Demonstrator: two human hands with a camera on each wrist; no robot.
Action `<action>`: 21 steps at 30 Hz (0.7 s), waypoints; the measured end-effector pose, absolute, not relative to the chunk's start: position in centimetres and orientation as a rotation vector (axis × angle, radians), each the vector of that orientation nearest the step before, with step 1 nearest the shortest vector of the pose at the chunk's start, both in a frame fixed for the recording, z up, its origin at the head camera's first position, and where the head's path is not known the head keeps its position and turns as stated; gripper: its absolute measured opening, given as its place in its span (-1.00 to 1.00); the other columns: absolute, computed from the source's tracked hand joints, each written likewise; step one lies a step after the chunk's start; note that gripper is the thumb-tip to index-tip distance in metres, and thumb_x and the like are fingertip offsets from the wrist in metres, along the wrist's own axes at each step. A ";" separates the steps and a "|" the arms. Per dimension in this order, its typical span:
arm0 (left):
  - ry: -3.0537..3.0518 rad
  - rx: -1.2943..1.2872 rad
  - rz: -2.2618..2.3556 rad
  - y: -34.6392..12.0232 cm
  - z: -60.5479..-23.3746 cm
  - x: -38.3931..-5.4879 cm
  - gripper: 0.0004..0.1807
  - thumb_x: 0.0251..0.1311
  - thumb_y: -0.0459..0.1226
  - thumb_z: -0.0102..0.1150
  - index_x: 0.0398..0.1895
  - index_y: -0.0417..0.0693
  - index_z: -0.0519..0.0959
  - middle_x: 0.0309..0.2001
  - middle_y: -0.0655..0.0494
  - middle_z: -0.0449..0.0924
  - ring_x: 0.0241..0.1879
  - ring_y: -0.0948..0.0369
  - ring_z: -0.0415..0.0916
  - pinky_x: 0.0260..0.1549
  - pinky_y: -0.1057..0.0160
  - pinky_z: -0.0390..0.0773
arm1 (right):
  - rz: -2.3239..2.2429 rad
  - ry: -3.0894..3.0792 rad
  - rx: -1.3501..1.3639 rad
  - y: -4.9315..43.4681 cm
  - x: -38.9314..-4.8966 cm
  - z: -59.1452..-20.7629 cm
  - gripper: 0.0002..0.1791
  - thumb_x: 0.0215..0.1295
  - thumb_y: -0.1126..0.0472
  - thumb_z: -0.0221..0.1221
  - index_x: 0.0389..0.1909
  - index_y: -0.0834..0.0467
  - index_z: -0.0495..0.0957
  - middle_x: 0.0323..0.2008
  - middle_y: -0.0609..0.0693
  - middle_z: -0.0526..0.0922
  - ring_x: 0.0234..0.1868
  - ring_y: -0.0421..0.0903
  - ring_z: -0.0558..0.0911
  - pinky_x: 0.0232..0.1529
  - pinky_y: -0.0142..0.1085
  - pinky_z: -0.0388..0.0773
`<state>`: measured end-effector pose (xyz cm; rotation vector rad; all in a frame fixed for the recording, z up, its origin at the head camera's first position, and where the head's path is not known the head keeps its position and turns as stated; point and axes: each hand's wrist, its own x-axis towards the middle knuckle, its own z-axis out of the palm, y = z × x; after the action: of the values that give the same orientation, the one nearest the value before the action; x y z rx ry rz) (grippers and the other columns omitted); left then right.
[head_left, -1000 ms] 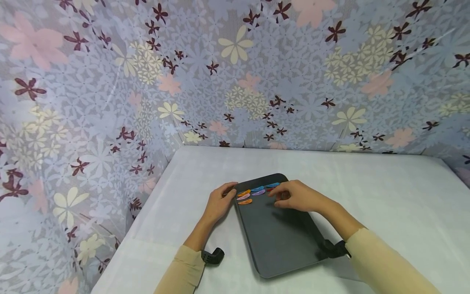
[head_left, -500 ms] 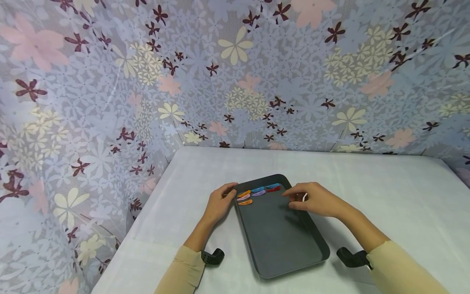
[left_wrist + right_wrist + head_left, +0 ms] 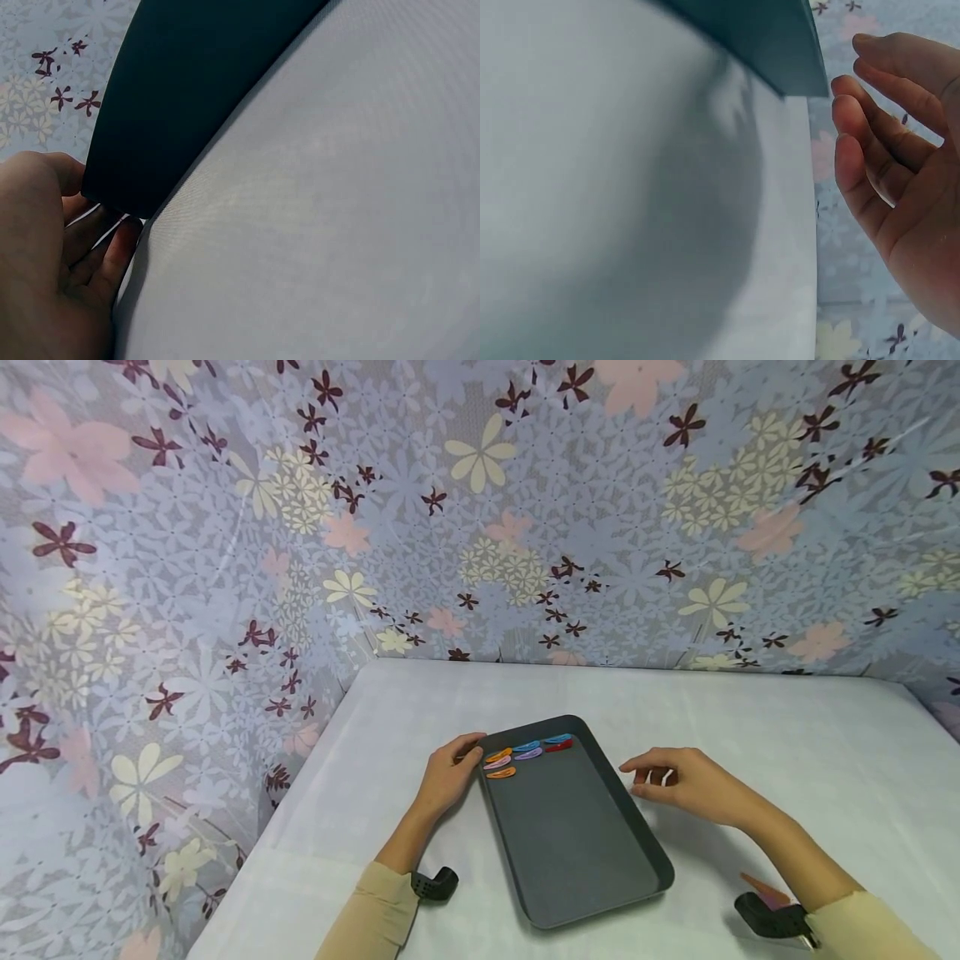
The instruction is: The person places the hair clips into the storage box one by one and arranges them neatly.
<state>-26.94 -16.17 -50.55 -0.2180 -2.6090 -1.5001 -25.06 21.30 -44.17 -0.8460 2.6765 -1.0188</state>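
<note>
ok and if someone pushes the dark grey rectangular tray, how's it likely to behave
The dark grey rectangular tray would probably slide rather than tip, being broad and shallow on the white cloth. Its straight, even edges suggest it's fairly stiff. The small multicoloured teardrop-shaped clips inside might shift, as nothing visible fastens them.

Dark grey tray (image 3: 573,843) holds hair clips (image 3: 528,753): 2 orange, 2 blue, 1 pink, 1 lilac, 1 red. Backdrop (image 3: 480,527): floral.

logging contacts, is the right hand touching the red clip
Apart: in the head view, bare tray and its right rim lie between the red clip and the right hand.
</note>
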 end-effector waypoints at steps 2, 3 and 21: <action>-2.610 -0.218 -1.498 -16.2 -50.6 -26.9 -0.67 0.31 -0.10 0.01 0.11 0.19 0.55 0.08 0.16 0.61 0.11 0.18 0.53 0.12 0.07 0.49 | -1.016 2.693 -0.854 22.0 -24.7 -44.3 -0.66 0.22 0.01 0.23 0.00 0.00 0.60 -0.37 -0.24 0.61 -0.38 -0.34 0.54 -0.34 -0.42 0.52; -2.610 -0.219 -1.497 -16.2 -50.6 -26.9 -0.67 0.31 -0.10 0.01 0.11 0.19 0.55 0.08 0.16 0.60 0.11 0.18 0.53 0.12 0.07 0.49 | -1.018 2.696 -0.850 22.3 -24.5 -44.4 -0.65 0.22 0.01 0.22 0.01 0.01 0.60 -0.38 -0.24 0.61 -0.38 -0.34 0.54 -0.34 -0.42 0.51; -2.610 -0.243 -1.476 -16.3 -50.6 -26.8 -0.66 0.31 -0.07 0.02 0.12 0.23 0.53 0.08 0.15 0.61 0.09 0.18 0.55 0.10 0.10 0.50 | -1.033 2.752 -0.664 28.7 -20.3 -45.3 -0.68 0.24 0.02 0.20 0.02 -0.06 0.58 -0.39 -0.24 0.61 -0.41 -0.33 0.53 -0.41 -0.45 0.47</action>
<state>-26.81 -16.29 -50.64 -0.2425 -2.6104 -1.4762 -20.27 28.69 -45.30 -0.6643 2.7519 -1.0328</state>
